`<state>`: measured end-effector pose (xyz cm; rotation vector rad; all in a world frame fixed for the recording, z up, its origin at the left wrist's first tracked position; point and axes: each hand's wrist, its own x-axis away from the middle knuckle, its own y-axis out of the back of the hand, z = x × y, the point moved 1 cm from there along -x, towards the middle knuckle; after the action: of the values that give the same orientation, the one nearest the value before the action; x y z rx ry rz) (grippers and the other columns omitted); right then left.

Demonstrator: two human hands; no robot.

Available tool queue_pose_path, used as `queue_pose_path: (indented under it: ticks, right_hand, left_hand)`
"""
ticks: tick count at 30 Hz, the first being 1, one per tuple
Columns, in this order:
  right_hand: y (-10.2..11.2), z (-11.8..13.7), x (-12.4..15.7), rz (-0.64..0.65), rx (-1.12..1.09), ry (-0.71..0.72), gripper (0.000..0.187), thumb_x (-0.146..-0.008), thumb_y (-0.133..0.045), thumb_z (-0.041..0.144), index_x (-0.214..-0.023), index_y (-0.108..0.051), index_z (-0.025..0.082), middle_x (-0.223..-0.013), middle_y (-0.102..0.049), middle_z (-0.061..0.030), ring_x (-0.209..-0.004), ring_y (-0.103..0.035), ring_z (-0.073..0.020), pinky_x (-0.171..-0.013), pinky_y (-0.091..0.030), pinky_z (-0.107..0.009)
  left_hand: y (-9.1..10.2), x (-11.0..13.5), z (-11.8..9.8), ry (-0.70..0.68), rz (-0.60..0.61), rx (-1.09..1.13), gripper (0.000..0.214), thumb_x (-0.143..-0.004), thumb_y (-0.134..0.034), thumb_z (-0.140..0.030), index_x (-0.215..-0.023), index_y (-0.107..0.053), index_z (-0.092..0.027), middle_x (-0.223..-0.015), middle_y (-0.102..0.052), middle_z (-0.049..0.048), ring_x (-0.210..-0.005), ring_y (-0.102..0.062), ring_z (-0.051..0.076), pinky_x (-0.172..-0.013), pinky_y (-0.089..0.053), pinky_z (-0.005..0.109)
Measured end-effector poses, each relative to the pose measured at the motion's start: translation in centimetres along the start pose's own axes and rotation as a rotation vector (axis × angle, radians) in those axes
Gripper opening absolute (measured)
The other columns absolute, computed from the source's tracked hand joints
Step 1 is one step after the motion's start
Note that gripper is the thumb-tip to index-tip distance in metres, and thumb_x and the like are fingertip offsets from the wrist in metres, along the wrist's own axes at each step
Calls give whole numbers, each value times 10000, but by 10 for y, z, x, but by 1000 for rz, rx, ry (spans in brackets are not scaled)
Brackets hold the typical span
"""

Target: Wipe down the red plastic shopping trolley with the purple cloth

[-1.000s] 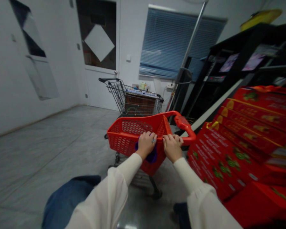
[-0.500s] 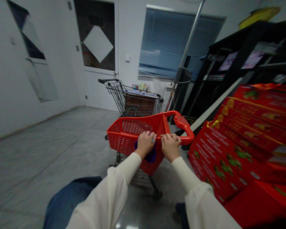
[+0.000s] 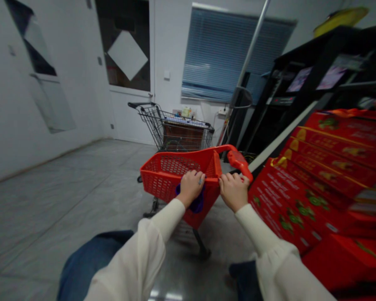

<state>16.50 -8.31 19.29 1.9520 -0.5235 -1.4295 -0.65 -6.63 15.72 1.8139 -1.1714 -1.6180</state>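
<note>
**Person is clutching a red cart (image 3: pixel 161 177) with both hands**

The person's left hand (image 3: pixel 191 188) is clamping onto the cart's near rim, its fingers (image 3: pixel 192 177) curling over the top edge and pressing down against the red plastic. A ring (image 3: pixel 200 181) is glinting on one of those fingers. A purple cloth (image 3: pixel 197 204) is bunching beneath that hand against the cart's outer wall, though I cannot tell whether the fingers are pinching it too. The right hand (image 3: pixel 234 192) is gripping the same rim a short gap away, its fingers wrapped over the edge just below the long red handle (image 3: pixel 240 161). Cream sleeves (image 3: pixel 163 221) are reaching forward to both wrists, and a knee in blue jeans (image 3: pixel 94 251) is showing below them.

The cart is standing on its wheels on the gray floor (image 3: pixel 65 184), right in front of the person. Red boxes (image 3: pixel 301 196) are stacking up close by on the right, beneath black shelving (image 3: pixel 319 79). Farther off, a wire cart (image 3: pixel 172 125) is standing near a white door (image 3: pixel 128 117), carrying a brown box (image 3: pixel 181 138).
</note>
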Motion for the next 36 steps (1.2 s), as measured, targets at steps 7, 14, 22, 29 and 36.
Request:
queue_pose_path:
  ticks: [7,14,22,29,36]
  right_hand:
    - [17,-9,1,27,-71,106,265,-976,-484,297,-1135,-686,229,-1098,-706,-84,-1066,-507,-239,-937,-236,-390]
    - [10,-23,4,7,-96,28,282,-979,-456,292,-965,-724,209,-933,-685,-80,-916,-476,-231,-867,-271,-375]
    - [10,0,4,-32,-138,-2,299,-988,-431,305,-956,-711,208,-901,-664,-79,-897,-431,-234,-874,-234,-394]
    - [11,25,5,-63,-170,-30,309,-984,-415,318,-942,-698,199,-880,-643,-85,-890,-411,-238,-891,-236,-409]
    - [8,3,2,-120,-410,59,394,-997,-328,276,-1283,-584,190,-1282,-593,-123,-1201,-479,-240,-1032,-343,-405]
  left_hand:
    - [4,-3,20,-24,43,-3,382,-1032,-324,-377,-952,-662,-218,-953,-659,73,-908,-584,190,-833,-411,300]
    - [9,-5,30,31,50,-13,414,-1032,-315,-382,-962,-686,-212,-962,-678,71,-882,-591,183,-829,-419,300]
    - [21,-5,-1,-88,13,35,394,-1035,-318,-403,-978,-673,-242,-983,-659,53,-906,-571,182,-818,-403,294]
    - [23,-3,19,-52,-8,59,405,-1039,-312,-384,-947,-673,-226,-977,-662,53,-915,-570,178,-850,-410,296]
    - [28,-3,29,-117,-14,115,386,-1040,-328,-352,-945,-680,-226,-985,-660,47,-949,-566,169,-876,-412,279]
